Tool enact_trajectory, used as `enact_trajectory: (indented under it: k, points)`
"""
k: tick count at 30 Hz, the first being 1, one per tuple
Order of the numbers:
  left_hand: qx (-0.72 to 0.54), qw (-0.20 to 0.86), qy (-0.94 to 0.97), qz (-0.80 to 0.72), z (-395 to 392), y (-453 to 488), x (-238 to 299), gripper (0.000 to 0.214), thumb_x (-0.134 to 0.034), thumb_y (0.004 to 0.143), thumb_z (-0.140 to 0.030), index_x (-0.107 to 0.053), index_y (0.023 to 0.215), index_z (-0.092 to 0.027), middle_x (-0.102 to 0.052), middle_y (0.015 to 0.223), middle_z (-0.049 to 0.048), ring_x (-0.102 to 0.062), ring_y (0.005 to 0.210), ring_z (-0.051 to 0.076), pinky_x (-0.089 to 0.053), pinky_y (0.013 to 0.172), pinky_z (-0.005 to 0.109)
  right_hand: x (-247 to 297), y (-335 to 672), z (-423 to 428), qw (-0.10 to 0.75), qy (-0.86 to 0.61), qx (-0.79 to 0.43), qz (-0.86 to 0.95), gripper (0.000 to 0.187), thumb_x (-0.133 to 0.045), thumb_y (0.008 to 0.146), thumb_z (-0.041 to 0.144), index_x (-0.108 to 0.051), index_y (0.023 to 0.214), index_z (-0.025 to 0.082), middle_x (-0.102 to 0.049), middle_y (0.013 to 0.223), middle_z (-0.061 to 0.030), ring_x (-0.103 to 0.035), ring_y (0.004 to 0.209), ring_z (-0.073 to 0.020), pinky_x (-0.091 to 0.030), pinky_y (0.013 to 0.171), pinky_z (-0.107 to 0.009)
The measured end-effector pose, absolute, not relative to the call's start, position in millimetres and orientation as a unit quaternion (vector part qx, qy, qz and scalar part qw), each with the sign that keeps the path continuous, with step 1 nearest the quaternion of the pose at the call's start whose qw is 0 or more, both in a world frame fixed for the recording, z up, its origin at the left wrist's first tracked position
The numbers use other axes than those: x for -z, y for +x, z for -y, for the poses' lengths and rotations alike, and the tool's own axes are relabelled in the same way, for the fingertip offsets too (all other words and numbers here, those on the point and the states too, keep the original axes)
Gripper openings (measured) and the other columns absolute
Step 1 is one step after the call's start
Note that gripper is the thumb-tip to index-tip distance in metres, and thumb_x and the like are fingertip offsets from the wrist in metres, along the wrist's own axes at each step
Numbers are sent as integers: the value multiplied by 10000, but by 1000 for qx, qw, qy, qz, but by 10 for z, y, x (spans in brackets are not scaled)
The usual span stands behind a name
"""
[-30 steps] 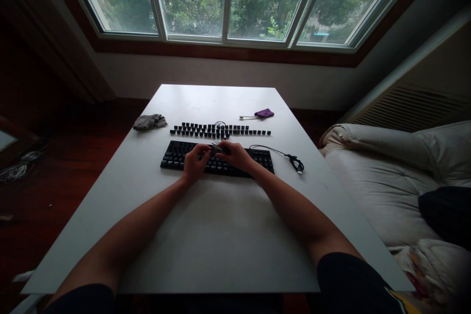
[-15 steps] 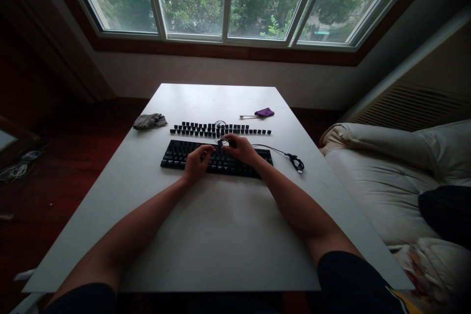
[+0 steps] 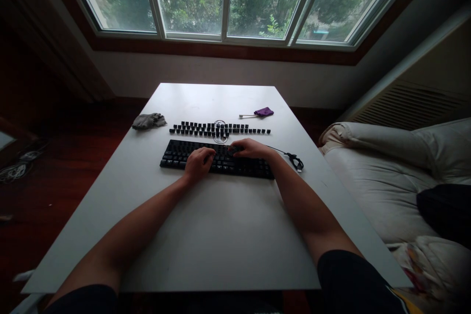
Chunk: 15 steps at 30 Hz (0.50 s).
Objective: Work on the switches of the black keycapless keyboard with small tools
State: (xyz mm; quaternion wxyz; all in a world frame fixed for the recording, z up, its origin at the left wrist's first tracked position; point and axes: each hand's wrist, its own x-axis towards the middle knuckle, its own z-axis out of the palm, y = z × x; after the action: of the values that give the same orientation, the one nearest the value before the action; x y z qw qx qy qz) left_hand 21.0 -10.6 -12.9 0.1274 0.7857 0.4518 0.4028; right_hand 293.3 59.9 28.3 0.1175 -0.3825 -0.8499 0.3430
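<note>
A black keyboard (image 3: 172, 156) lies across the white table, partly covered by both hands. My left hand (image 3: 198, 162) rests at its front middle, thumb and fingers pinched together; whatever they hold is too small to make out. My right hand (image 3: 250, 148) reaches over the keyboard's right half from the side, its fingers bent down close together at the keys. What lies between those fingertips is hidden. Just behind the keyboard stand rows of loose black keycaps (image 3: 195, 132). A thin wire tool with rounded loops (image 3: 221, 142) lies among them.
A black USB cable (image 3: 294, 161) lies bundled right of the keyboard. Farther back are a purple cloth (image 3: 264, 112) with a thin stick beside it, and a crumpled grey cloth (image 3: 149, 121) at the table's left edge. A pale sofa (image 3: 368, 181) stands on the right.
My right hand has moved right and down onto the keyboard, away from the small black piece seen near its fingertips. My left hand has barely shifted.
</note>
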Motion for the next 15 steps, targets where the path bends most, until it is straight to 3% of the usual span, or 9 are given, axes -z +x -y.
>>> enact_trajectory:
  k: [15]
  points:
    - [-390,122,794,-451,94,205,147,182,-526,929,-209,-684,1017,-233,-722,1005,45,-660,948,214,-499,857,354,-260,2956,-607,112,-381,-321,860,395,-672,788,244,-720,1180,238,-746,1048,-34,-642,915,-226,-446,800,-302]
